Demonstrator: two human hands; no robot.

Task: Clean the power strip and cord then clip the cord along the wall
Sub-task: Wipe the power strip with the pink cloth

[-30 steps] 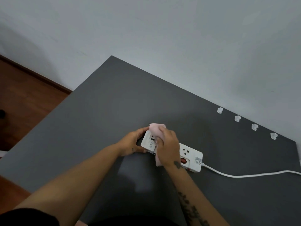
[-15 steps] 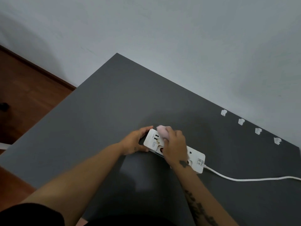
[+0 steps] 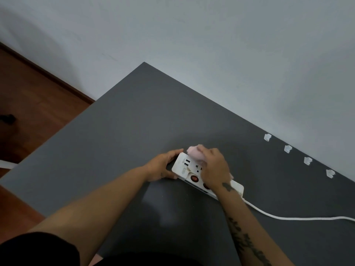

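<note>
Strip (image 3: 189, 170) at frame centre, left hand (image 3: 164, 166) gripping its end, right hand (image 3: 215, 169) clutching cloth (image 3: 195, 151) atop it, cord (image 3: 288, 217) trailing right

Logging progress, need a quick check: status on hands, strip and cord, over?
Left hand grips power strip end. Right hand holds pink cloth on strip. Cord loose on table, clips unused.

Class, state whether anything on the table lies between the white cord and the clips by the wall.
Nothing visible does: only grey table surface lies between the cord and the four clips.
</note>
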